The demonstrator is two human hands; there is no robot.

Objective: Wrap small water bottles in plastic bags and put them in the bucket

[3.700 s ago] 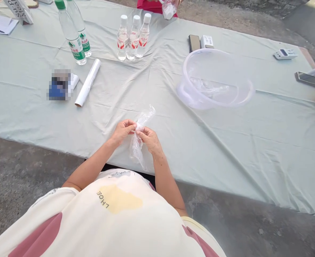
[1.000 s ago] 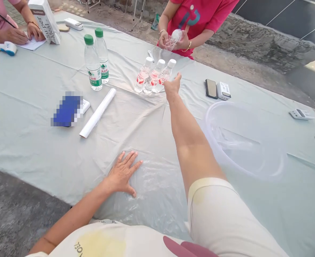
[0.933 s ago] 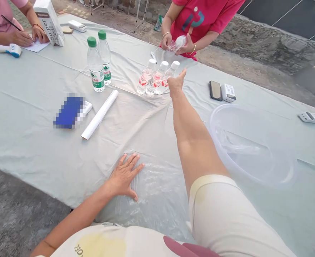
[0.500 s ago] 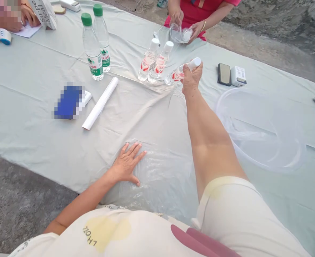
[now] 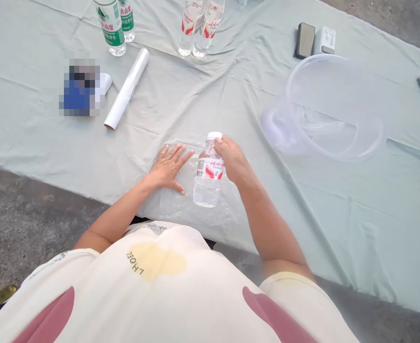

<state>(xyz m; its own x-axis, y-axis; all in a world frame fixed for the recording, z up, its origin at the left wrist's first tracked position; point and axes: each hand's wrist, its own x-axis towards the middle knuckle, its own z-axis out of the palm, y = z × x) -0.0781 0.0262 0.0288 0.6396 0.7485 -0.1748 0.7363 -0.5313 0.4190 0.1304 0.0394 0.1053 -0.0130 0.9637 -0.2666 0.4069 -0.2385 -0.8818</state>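
Observation:
My right hand grips a small clear water bottle with a white cap and a red-and-white label, holding it upright just over a sheet of clear plastic film spread at the table's near edge. My left hand lies flat with fingers spread, pressing the film's left part onto the pale green tablecloth. The bottle stands close beside my left fingertips.
A roll of film lies at the left, next to a blurred blue object. Two green-label bottles and two small red-label bottles stand at the far edge. A clear plastic basin sits at the right, with a phone and a white box behind it.
My right hand reached to the far small bottles, took one, and brought it back over the film. My left hand stayed flat on the film. Earlier, both hands held the film bunched.

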